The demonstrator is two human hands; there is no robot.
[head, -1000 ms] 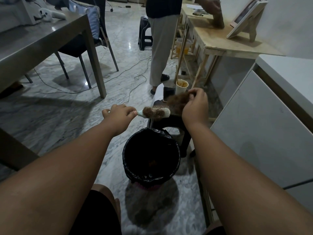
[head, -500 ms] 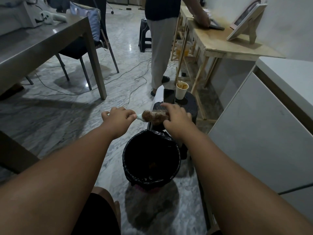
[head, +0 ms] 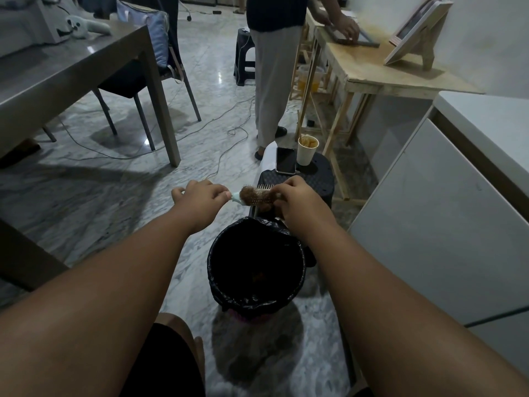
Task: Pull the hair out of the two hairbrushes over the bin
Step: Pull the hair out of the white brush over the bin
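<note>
Below: bin [head: 229, 285], black-lined, on the floor. Above its far rim: hairbrush [head: 254, 195], pale green, matted with brown hair [head: 248, 193]. Left hand [head: 200, 197], grip closed on the brush handle. Right hand [head: 297, 197], grip pinching hair at the brush head.

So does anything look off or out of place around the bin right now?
One thing: the phone on the black stool lies at its left edge, seemingly overhanging it, beside a paper cup. A knock could tip it off. Nothing looks spilled; the brush and hair sit just beyond the bin.
</note>
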